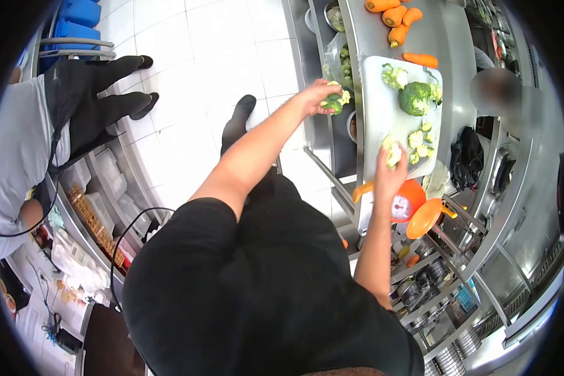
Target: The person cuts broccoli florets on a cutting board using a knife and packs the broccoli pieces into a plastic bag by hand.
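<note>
A piece of broccoli is gripped in my left hand, out past the counter's near edge, over the lower shelf. Over the white cutting board, the fingers of my right hand close round a pale green floret. On the board lie a large broccoli head, a pale leafy piece and several cut florets. Close to my right wrist are an orange kitchen scale and an orange bowl. An orange handle sticks out beside the board's corner.
Several carrots lie on the steel counter beyond the board. A bag of green vegetables sits on the lower shelf. A person in grey stands to the left; another person is across the counter.
</note>
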Motion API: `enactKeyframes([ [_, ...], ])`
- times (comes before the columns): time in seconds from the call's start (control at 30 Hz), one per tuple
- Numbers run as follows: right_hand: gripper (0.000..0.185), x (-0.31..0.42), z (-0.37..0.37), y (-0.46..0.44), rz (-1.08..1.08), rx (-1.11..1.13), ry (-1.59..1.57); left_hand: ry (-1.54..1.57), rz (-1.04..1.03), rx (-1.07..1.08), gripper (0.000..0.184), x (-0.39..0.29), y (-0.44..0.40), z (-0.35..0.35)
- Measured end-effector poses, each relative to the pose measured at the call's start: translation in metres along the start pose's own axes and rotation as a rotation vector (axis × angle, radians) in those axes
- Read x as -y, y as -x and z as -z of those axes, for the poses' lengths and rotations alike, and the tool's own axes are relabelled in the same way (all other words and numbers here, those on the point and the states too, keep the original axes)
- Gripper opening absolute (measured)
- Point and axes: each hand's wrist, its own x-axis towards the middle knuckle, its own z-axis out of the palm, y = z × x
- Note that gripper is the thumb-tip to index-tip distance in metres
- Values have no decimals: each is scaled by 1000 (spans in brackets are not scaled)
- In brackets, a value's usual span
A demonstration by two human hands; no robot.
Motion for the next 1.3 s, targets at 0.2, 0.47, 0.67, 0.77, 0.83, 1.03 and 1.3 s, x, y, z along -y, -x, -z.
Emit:
enactKeyframes([
  [0.2, 38, 12, -19, 100, 16, 300, 44, 363, 34, 69, 27, -15, -64, -25],
  [0.47, 36, -16, -64, 106, -117, 347, -7, 641, 14, 197, 32, 5, -120, -51],
  [0.67, 33, -11, -108, 59, -164, 290, -75, 839, -59, 558, 49, 24, -269, -52],
  [0.77, 32, -32, -138, 35, -206, 235, -73, 921, -94, 587, 49, -5, -264, -50],
  [0.83, 28, -19, -159, 9, -321, 154, -229, 876, -112, 575, 50, -22, -252, -52],
  [1.03, 24, -48, -228, -56, -481, -33, -531, 524, -173, 473, 52, -56, -204, -44],
  [1.3, 36, -87, -271, -157, 124, -247, 99, -273, -316, 152, 56, -67, -165, -26],
])
